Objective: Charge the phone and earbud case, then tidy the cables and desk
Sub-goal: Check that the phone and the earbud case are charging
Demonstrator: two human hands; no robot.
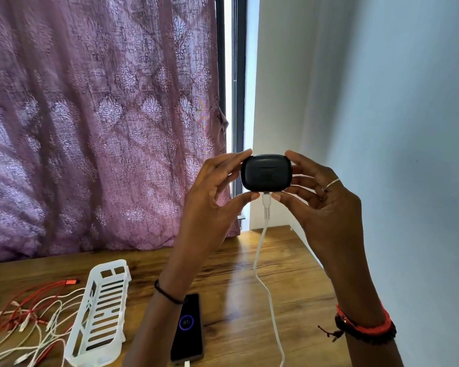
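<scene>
Phone (188, 327) lies charging on the desk (249, 300), and with the white cable (260, 260) plugged into the underside of the earbud case (266, 172) raised above it, setting it down slowly without tugging the plug looks best; left hand (212, 197) and right hand (321, 202) each pinch an end, thumbs underneath.

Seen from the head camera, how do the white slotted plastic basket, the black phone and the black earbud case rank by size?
Largest: white slotted plastic basket, clearly.
Not ranked: black flat phone, partly hidden, and black rounded earbud case look about alike. The case is held up nearer the camera, which inflates it.
</scene>
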